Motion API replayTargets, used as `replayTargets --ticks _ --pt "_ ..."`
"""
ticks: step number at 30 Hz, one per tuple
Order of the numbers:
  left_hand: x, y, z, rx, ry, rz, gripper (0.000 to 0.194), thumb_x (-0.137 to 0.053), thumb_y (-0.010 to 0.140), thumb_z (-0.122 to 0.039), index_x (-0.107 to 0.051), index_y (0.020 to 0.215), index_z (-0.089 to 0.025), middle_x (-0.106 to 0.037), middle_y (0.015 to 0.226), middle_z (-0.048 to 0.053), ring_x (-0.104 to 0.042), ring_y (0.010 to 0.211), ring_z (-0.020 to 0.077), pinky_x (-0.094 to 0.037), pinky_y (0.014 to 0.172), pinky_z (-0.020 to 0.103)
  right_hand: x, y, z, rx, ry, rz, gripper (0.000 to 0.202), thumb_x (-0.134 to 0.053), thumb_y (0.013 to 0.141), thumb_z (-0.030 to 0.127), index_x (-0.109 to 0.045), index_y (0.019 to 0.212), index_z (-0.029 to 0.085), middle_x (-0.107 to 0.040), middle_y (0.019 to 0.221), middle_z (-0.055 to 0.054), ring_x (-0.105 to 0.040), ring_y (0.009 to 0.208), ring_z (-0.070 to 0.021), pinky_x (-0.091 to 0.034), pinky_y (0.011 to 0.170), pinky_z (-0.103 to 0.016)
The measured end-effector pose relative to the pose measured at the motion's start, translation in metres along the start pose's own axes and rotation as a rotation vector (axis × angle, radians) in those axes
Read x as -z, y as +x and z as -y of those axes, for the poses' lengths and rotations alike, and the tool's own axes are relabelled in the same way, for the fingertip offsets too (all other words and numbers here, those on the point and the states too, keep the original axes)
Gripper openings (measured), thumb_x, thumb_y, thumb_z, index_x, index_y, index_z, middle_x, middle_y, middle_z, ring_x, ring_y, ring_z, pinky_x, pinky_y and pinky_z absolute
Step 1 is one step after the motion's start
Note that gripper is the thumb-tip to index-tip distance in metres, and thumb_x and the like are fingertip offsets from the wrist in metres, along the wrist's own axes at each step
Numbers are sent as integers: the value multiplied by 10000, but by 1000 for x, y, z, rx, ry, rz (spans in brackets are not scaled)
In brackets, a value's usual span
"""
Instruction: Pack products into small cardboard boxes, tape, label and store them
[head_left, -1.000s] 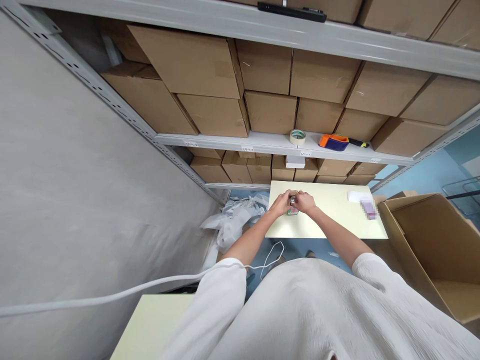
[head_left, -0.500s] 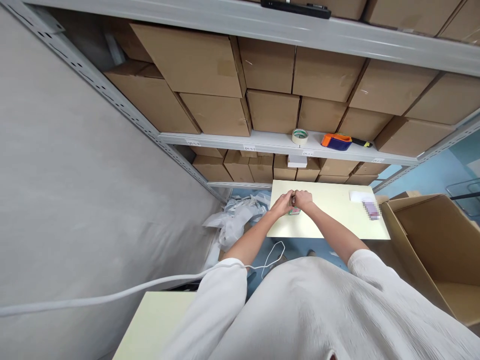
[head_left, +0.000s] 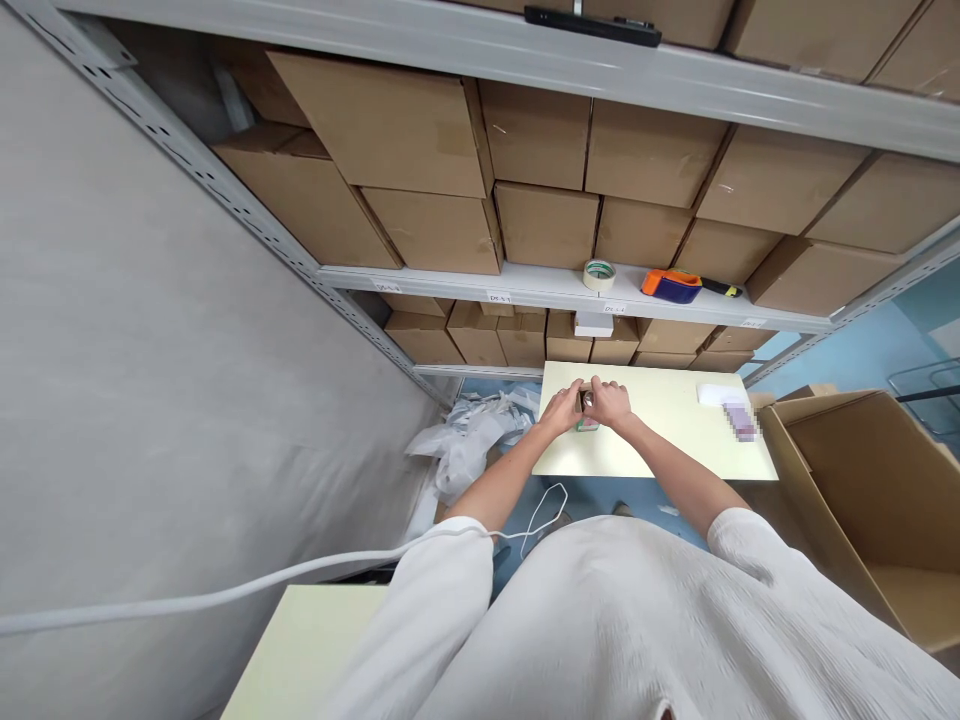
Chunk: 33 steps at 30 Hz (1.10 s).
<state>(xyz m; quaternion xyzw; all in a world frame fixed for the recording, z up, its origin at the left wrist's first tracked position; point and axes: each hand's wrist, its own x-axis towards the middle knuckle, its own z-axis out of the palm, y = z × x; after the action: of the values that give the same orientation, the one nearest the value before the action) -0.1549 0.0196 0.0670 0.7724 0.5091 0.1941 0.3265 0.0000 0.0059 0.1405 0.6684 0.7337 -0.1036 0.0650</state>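
Observation:
Over the left part of the pale yellow table [head_left: 660, 440], my left hand [head_left: 561, 408] is closed around the left side of a small box [head_left: 588, 424] with green and pink on its side. The top of the box looks open, and something dark and shiny shows inside it. My right hand [head_left: 611, 402] is closed on the box's right side, its thumb at the opening. Both hands are close together. Near the table's right end lie a white packet [head_left: 720, 394] and a purple item [head_left: 741, 421], partly blurred.
Ahead stands a shelf rack [head_left: 450, 283] full of cardboard boxes, with a tape roll [head_left: 599, 274] and an orange and blue tool [head_left: 671, 285]. A large open carton [head_left: 870, 480] is at the right. Plastic bags [head_left: 465, 450] lie left. A white cable [head_left: 225, 597] crosses at left.
My right hand has shifted slightly and its fingers have opened out a little, so more of the box's opening shows. My left hand keeps its hold.

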Motion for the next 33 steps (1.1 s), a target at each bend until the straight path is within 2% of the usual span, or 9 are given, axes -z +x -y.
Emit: replayTargets --ticks 8,16,20,27,31,33 --pt "10 5 -10 73 -7 -22 1010 -858 778 -254 -356 1654 -257 -729 1375 138 -685 1275 365 -524 1075 458 34 -12 -14 16 233 -174 362 -587 936 384 -489 1247 227 -668 1218 -142 -694 910 -291 -483 733 -352" --pt "24 26 -21 37 71 -53 1060 -870 802 -242 -305 1699 -233 -711 1409 160 -643 1328 382 -475 1124 469 61 -8 -39 73 390 -374 412 -620 856 392 -477 1211 239 -646 1186 -111 -662 924 -275 -490 770 -348" --pt "25 31 -20 54 130 -47 1068 -874 805 -244 -299 1703 -203 -703 1418 190 -628 1351 390 -460 1129 467 69 -10 -46 68 437 -418 402 -611 847 381 -465 1197 245 -649 1152 -97 -654 915 -258 -493 799 -346" --pt "24 25 -10 93 136 -31 1056 -865 804 -258 -313 1700 -176 -683 1446 207 -592 1396 402 -437 1141 458 87 -14 -63 29 497 -514 405 -610 835 395 -454 1182 257 -658 1118 -79 -640 908 -246 -494 819 -349" --pt "28 23 -11 102 134 -16 1055 -871 772 -266 -343 1680 -174 -608 1543 224 -540 1441 429 -419 1167 506 94 -13 -73 -8 520 -493 400 -622 830 418 -437 1152 270 -684 1044 -58 -639 868 -249 -483 793 -348" --pt "32 21 -16 85 127 -25 974 -829 784 -227 -397 1656 -191 -551 1610 220 -505 1470 440 -408 1186 554 95 -12 -77 -26 534 -470 392 -624 831 420 -431 1140 277 -695 995 -48 -643 846 -255 -476 771 -345"
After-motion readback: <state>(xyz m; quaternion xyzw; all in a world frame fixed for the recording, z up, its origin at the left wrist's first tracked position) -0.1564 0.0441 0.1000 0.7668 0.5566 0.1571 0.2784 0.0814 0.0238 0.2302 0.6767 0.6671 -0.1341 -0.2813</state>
